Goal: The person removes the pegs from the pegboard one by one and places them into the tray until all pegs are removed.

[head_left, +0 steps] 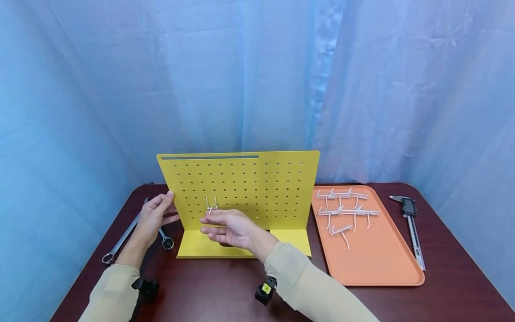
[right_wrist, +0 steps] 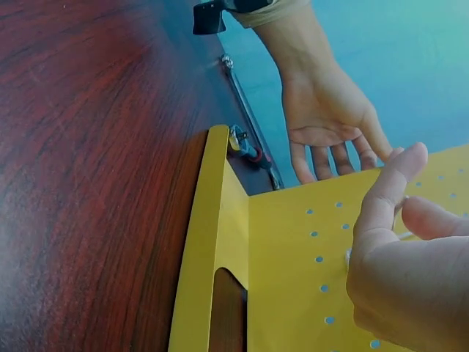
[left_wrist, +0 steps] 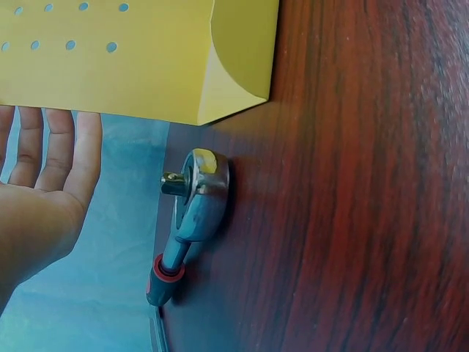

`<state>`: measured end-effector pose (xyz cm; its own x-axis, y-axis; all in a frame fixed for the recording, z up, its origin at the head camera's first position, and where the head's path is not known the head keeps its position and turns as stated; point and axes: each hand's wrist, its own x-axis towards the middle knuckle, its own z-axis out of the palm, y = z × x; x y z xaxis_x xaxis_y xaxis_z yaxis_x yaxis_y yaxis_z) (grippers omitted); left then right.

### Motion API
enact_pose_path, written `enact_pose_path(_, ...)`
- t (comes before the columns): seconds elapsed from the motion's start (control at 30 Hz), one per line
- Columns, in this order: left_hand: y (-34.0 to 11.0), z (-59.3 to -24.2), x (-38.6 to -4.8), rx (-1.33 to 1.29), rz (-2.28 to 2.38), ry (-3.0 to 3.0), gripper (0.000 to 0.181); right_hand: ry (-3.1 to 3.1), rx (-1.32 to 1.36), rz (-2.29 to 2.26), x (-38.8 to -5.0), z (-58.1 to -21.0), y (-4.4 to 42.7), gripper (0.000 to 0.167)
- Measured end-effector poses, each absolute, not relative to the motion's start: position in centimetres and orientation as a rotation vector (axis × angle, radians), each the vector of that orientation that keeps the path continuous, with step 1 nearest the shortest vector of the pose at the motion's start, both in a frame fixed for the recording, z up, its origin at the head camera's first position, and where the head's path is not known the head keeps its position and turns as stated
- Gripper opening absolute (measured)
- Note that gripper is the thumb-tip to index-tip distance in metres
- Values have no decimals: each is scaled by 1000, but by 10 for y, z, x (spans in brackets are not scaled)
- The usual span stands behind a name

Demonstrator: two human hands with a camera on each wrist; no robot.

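Observation:
A yellow pegboard [head_left: 237, 177] stands upright on its folded base. My left hand [head_left: 150, 217] holds its left edge, and the left wrist view shows the fingers [left_wrist: 62, 150] reaching behind the panel. At the lower left of the board's front, my right hand [head_left: 233, 228] pinches a white wire pegboard hook [head_left: 212, 207] between thumb and forefinger. The hook's two prongs point up and lie close to the holes; whether they sit in them I cannot tell. In the right wrist view the thumb and fingers mostly hide the hook.
To the right lies an orange tray [head_left: 382, 264] bearing several white hooks [head_left: 349, 212]. A digital caliper [head_left: 409, 208] is beyond it. Left of the pegboard are a combination wrench [head_left: 124, 238] and a ratchet handle [left_wrist: 204, 202], close by my left hand. Curtains [head_left: 241, 80] hang behind the table.

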<state>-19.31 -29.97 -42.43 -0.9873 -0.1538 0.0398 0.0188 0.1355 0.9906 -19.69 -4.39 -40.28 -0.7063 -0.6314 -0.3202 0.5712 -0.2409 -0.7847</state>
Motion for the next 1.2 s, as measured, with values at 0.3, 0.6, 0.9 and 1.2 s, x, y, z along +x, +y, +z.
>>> enact_pose_path(0.3, -300, -426, -193, 147, -1975, -2263, 49, 1233, -118, -1985, -193, -401, -45, 42)
enact_pose_path(0.6, -302, -426, -197, 125, -1997, -2240, 43, 1276, -258, -1930, -187, -387, -31, 32)
enact_pose_path(0.9, -302, -427, -195, 127, -1996, -2240, 44, 1448, -398, -1893, -185, -372, 13, 36)
enact_pose_path(1.2, -300, -424, -192, 103, -1966, -2270, 48, 1899, -543, -1776, -190, -379, 91, 42)
